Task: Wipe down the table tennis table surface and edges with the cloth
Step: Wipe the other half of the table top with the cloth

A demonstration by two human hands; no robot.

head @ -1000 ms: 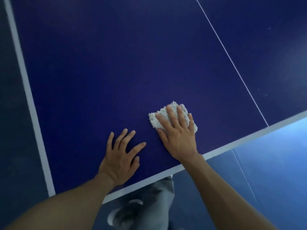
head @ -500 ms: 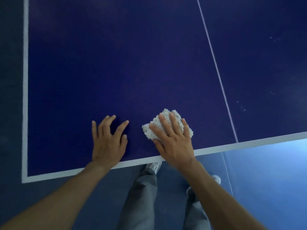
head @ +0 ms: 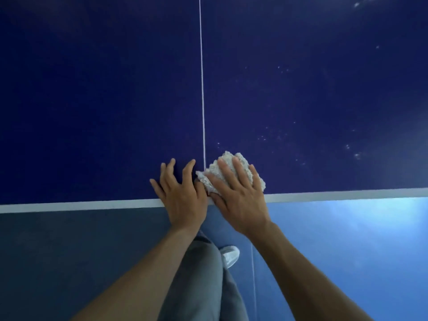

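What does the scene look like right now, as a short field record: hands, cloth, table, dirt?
right hand: flat on the cloth, fingers spread
cloth: bunched, pale, just right of the centre line, close to the near edge
left hand: bare, palm down on the table, left of the line
table: dark blue
centre line: thin, white
near edge: white band
specks: pale, scattered on the right half

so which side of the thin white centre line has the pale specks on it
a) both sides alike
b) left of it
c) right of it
c: the specks dot the blue table only right of the centre line, beyond the cloth under the right hand.
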